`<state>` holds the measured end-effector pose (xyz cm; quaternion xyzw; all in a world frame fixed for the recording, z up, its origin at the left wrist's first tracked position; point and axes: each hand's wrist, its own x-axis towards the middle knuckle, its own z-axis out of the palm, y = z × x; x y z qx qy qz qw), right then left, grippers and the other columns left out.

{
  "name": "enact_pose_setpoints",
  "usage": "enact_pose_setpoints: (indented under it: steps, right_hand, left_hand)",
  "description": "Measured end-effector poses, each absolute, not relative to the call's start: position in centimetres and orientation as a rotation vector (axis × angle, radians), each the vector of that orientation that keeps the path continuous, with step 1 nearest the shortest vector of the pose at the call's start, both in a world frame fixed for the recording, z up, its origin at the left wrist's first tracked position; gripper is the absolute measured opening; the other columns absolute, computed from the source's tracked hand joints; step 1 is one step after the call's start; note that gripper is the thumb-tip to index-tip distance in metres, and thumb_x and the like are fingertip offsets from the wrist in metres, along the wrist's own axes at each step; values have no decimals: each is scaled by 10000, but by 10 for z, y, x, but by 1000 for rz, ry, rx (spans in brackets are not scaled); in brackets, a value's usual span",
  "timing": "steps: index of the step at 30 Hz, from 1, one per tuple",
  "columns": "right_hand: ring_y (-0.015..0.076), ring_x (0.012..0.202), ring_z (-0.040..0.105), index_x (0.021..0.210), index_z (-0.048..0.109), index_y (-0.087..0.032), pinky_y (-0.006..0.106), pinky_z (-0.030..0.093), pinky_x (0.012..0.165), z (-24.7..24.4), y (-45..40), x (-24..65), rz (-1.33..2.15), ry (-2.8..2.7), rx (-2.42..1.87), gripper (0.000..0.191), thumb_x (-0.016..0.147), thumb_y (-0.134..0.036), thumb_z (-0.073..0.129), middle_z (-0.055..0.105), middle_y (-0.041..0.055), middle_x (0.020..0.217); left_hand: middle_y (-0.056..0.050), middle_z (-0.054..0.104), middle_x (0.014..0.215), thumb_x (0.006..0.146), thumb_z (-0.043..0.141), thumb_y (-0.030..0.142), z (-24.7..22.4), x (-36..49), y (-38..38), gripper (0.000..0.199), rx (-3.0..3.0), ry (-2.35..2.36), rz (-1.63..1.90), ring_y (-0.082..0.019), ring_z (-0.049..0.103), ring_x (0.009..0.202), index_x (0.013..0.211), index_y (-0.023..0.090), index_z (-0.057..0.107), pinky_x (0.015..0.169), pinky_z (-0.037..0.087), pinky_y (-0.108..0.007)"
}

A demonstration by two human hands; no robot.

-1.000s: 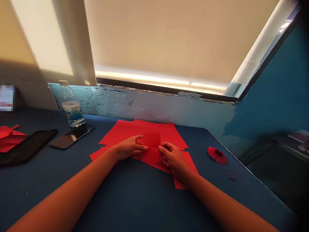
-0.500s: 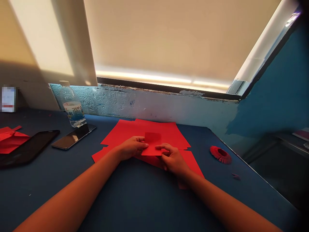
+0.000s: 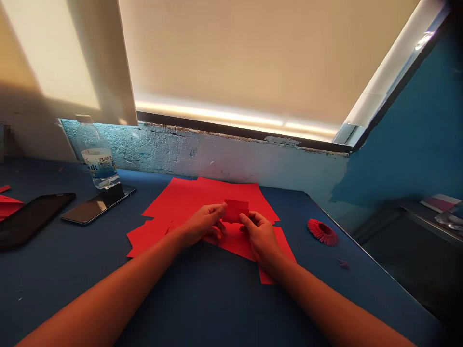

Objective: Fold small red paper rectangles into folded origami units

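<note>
Between my two hands is a small red piece of paper [image 3: 236, 210], raised over larger red paper sheets [image 3: 217, 193] on the blue table. My left hand [image 3: 208, 222] pinches its left edge between thumb and forefinger, the other fingers curled below. At its right edge my right hand [image 3: 259, 231] grips it, thumb in front and fingers behind. A narrower red strip of paper [image 3: 265, 274] sticks out under my right wrist.
A fringed red paper ring [image 3: 322, 232] and a small dark scrap [image 3: 343, 264] lie at right. A water bottle [image 3: 99, 159], a phone [image 3: 99, 205] and a black tablet-like device [image 3: 36, 217] are at left. Beyond is the wall below a window blind [image 3: 231, 62].
The small paper has turned from a flatter, taller shape to a darker, wider one, and my fingers have shifted on its edges. The whole view has swung slightly right.
</note>
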<state>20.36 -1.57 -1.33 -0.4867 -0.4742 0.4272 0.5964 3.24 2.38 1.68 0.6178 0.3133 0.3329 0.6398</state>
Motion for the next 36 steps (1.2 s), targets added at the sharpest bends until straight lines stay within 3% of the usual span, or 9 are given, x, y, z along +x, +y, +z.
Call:
enact_pose_setpoints:
  steps: [3, 8, 10, 15, 19, 26, 36]
  right_hand:
    - [126, 647, 531, 855, 612, -186, 278, 438, 642, -12, -17, 203, 982, -1095, -1118, 290, 738, -451, 636, 613, 24, 814]
    - [128, 641, 558, 1044, 523, -239, 275, 448, 627, -12, -16, 200, 986, -992, -1099, 410, 710, -421, 675, 605, -11, 806]
    - [123, 630, 546, 1034, 552, -229, 270, 439, 625, -12, -16, 200, 1015, -1017, -1089, 380, 725, -423, 660, 605, -11, 783]
    - [126, 635, 513, 851, 636, -188, 263, 408, 615, -8, -19, 201, 1022, -1128, -1108, 265, 771, -439, 606, 597, 2, 725]
    - [133, 623, 506, 826, 652, -192, 271, 400, 610, -9, -19, 202, 1003, -1127, -1137, 295, 755, -474, 606, 602, 5, 720]
    - [132, 615, 495, 791, 647, -184, 259, 387, 574, -10, -19, 201, 977, -1154, -1167, 312, 755, -491, 603, 583, 2, 685]
    - [147, 622, 513, 774, 649, -181, 270, 393, 595, -7, -21, 200, 960, -1146, -1166, 331, 740, -507, 608, 595, 11, 679]
  left_hand:
    - [-44, 618, 737, 697, 663, 496, 17, 33, 19, 422, 1524, 766, 753, -128, 584, 600, 919, 141, 613, 513, 466, -221]
    - [-17, 597, 601, 724, 622, 498, 10, 33, 22, 368, 1538, 883, 777, -129, 576, 507, 775, 134, 605, 470, 434, -220]
    - [-16, 595, 578, 729, 609, 512, 6, 33, 24, 377, 1541, 891, 781, -132, 575, 484, 754, 136, 591, 460, 426, -221]
    - [-19, 598, 587, 717, 593, 564, 5, 34, 24, 425, 1515, 926, 799, -140, 583, 483, 755, 141, 569, 450, 427, -222]
    - [-10, 599, 633, 719, 593, 555, 6, 34, 23, 429, 1524, 893, 822, -120, 564, 464, 857, 148, 592, 436, 416, -213]
    - [2, 560, 554, 749, 578, 511, 1, 33, 26, 373, 1520, 865, 871, -75, 453, 390, 754, 138, 584, 391, 324, -193]
    - [-4, 564, 539, 739, 563, 549, 4, 33, 24, 410, 1498, 900, 864, -80, 457, 390, 728, 140, 593, 387, 315, -193]
